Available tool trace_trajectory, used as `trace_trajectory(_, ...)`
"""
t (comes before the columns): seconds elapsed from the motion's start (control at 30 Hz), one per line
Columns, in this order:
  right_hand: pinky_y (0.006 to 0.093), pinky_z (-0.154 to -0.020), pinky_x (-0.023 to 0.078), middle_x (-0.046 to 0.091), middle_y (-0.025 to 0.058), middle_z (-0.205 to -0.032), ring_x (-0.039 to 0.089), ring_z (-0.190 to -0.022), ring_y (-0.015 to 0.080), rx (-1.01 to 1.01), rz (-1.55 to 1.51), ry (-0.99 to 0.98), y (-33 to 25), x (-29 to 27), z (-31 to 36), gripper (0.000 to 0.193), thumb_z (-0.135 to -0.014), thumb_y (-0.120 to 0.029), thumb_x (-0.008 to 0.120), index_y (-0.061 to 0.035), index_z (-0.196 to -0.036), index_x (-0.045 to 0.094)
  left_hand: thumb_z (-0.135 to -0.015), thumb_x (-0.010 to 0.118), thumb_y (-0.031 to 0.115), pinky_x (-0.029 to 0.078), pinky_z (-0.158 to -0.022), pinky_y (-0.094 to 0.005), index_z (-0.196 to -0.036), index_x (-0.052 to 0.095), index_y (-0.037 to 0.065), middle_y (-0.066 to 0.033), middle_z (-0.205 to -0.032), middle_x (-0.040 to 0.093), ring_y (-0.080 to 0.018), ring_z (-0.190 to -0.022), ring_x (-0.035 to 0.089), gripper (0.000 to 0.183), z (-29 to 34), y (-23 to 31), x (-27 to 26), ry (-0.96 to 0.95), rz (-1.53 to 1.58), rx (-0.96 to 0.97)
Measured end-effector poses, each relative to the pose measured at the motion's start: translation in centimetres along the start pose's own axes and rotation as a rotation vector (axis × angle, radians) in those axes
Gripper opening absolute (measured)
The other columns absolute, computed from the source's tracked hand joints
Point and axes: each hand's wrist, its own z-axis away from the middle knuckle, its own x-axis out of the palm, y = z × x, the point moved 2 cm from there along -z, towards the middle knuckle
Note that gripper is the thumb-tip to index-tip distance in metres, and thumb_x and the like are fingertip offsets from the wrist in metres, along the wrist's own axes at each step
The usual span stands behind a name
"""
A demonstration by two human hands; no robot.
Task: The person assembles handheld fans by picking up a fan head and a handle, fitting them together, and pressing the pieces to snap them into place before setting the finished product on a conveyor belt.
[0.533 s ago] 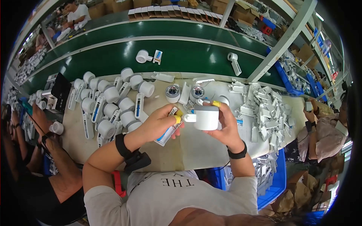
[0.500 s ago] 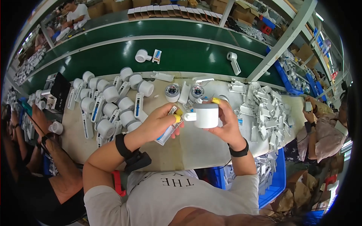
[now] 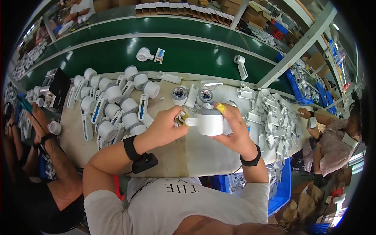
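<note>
My right hand [image 3: 237,131] is closed round a white fan head [image 3: 211,124] with a grey rim, yellow tape on one finger. A short white stem [image 3: 191,122] sticks out of the head toward my left hand [image 3: 164,125]. That hand is closed on a handle piece [image 3: 181,117], mostly hidden by the fingers, its end meeting the stem; whether they are joined I cannot tell. Just beyond lie two open fan heads [image 3: 179,94] showing their inner parts, with a white handle shell [image 3: 192,96] between them.
Many handheld fans [image 3: 113,94] crowd the table's left side, beside a black box [image 3: 56,88]. White shells [image 3: 274,117] are heaped at right. A green conveyor [image 3: 188,55] runs behind, carrying a few fans. A blue bin [image 3: 282,192] stands below; people work on both sides.
My left hand has turned and come nearer the fan head, bringing the handle piece against the stem. The fan head has shifted slightly left.
</note>
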Motion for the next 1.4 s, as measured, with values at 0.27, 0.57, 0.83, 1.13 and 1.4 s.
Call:
trace_trajectory(0.27, 0.0351, -0.081, 0.044, 0.046, 0.0158, -0.117, 0.054, -0.094, 0.0285, 0.265, -0.208, -0.343, -0.5, -2.2, -2.1, 0.049, -0.078, -0.023, 0.066, -0.0097, -0.122, 0.050, -0.065, 0.064, 0.010, 0.044, -0.052, -0.0297, -0.089, 0.051, -0.001, -0.0129, -0.065, 0.056, -0.0185, -0.057, 0.055, 0.030, -1.0, 0.2, 1.9, 0.000, -0.349, 0.109)
trace_trajectory(0.57, 0.0320, -0.079, 0.044, 0.049, 0.0142, -0.112, 0.052, -0.097, 0.0263, 0.247, -0.399, -0.199, 2.6, 0.0, 1.9, 0.047, -0.083, -0.030, 0.060, -0.0090, -0.123, 0.049, -0.079, 0.056, 0.007, 0.046, -0.052, -0.0249, -0.090, 0.049, 0.000, -0.0051, -0.073, 0.058, -0.0098, -0.059, 0.055, 0.014, -0.1, -0.9, 4.1, -0.243, 0.064, -0.206)
trace_trajectory(0.83, 0.0329, -0.083, 0.043, 0.055, 0.0124, -0.110, 0.053, -0.098, 0.0260, 0.682, -0.095, 0.224, 6.8, -4.8, 9.7, 0.043, -0.077, -0.016, 0.064, -0.0055, -0.117, 0.051, -0.088, 0.049, 0.017, 0.049, -0.065, -0.0290, -0.103, 0.051, 0.000, -0.0119, -0.088, 0.061, -0.0174, -0.073, 0.061, 0.023, -0.4, -2.3, 3.8, -0.229, 0.506, -0.243)
trace_trajectory(1.13, 0.0402, -0.096, 0.034, 0.055, 0.0162, -0.113, 0.050, -0.106, 0.0323, 0.923, 0.763, 0.083, 12.6, -11.8, 22.5, 0.049, -0.069, -0.009, 0.061, -0.0022, -0.116, 0.050, -0.086, 0.054, 0.023, 0.049, -0.065, -0.0244, -0.111, 0.052, 0.002, -0.0083, -0.104, 0.061, -0.0116, -0.083, 0.058, 0.033, -2.4, -3.0, 3.6, -0.102, 0.776, -0.212)
trace_trajectory(1.4, 0.0325, -0.077, 0.043, 0.056, 0.0122, -0.104, 0.054, -0.093, 0.0222, 0.807, 0.164, 0.580, 8.5, -7.6, 14.8, 0.052, -0.077, -0.006, 0.057, -0.0028, -0.126, 0.040, -0.086, 0.055, 0.015, 0.051, -0.076, -0.0343, -0.113, 0.051, 0.000, -0.0105, -0.106, 0.059, -0.0200, -0.095, 0.059, 0.031, -2.2, -3.6, 3.7, 0.086, 0.846, -0.006)
